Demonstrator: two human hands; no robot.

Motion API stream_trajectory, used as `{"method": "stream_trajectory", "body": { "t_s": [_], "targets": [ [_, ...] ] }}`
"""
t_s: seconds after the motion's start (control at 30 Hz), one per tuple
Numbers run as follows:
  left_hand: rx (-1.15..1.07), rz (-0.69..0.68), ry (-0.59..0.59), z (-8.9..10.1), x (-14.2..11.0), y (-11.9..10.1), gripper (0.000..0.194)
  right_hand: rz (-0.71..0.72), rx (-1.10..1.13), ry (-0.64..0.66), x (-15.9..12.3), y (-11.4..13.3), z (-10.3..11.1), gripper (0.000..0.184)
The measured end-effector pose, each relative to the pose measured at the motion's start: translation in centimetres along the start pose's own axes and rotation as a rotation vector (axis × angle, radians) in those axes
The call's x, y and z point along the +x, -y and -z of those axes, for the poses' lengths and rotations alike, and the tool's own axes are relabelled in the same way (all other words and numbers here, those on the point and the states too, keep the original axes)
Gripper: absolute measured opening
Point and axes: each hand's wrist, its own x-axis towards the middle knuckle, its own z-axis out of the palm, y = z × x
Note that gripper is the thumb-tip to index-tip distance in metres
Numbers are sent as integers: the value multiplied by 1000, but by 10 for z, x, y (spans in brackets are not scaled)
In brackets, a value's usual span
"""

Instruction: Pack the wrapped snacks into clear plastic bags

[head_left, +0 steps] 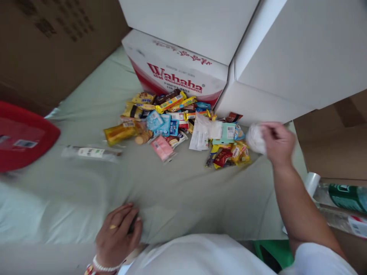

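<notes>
A heap of small snack packets lies on a pale green cloth, against white cartons. My right hand is raised at the heap's right edge, its fingers closed on a small white wrapped item, blurred by motion. My left hand, with a ring and a bead bracelet, rests near the front edge of the cloth; its fingers are curled around something dark that I cannot make out. A long clear packet lies apart to the left of the heap.
A white and red carton printed "Wahaha" and plain white cartons stand behind the heap. Brown cardboard boxes are at the left and right. A red container sits at the left edge. A green bottle lies at the right.
</notes>
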Motion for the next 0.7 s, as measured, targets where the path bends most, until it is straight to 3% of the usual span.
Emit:
{"method": "stream_trajectory", "body": {
  "t_s": [0.07,0.13,0.2,0.27,0.37,0.43,0.47,0.53,0.6,0.7],
  "targets": [
    [-32,2,-10,0,-2,0,22,211,-58,267,1,37,-49,25],
    [-74,18,-5,0,-3,0,20,287,-196,420,12,61,-93,36],
    [-150,82,0,3,-3,-2,17,266,-294,466,22,76,-123,29],
    [-243,216,-14,8,-1,-9,15,192,-252,384,21,90,-135,25],
    [-414,400,-36,15,11,-34,13,20,85,343,-17,115,-128,24],
    [-556,412,-51,15,25,-55,13,-146,365,505,-63,135,-118,27],
    [-624,405,-67,13,34,-65,20,-257,492,579,-89,144,-112,30],
    [-745,351,-120,6,53,-80,53,-559,753,656,-138,159,-100,36],
    [-906,324,-24,-4,70,-87,73,-848,948,640,-175,167,-87,40],
    [-1198,427,278,-18,84,-87,42,-1051,1056,478,-196,165,-66,45]
  ]
}}
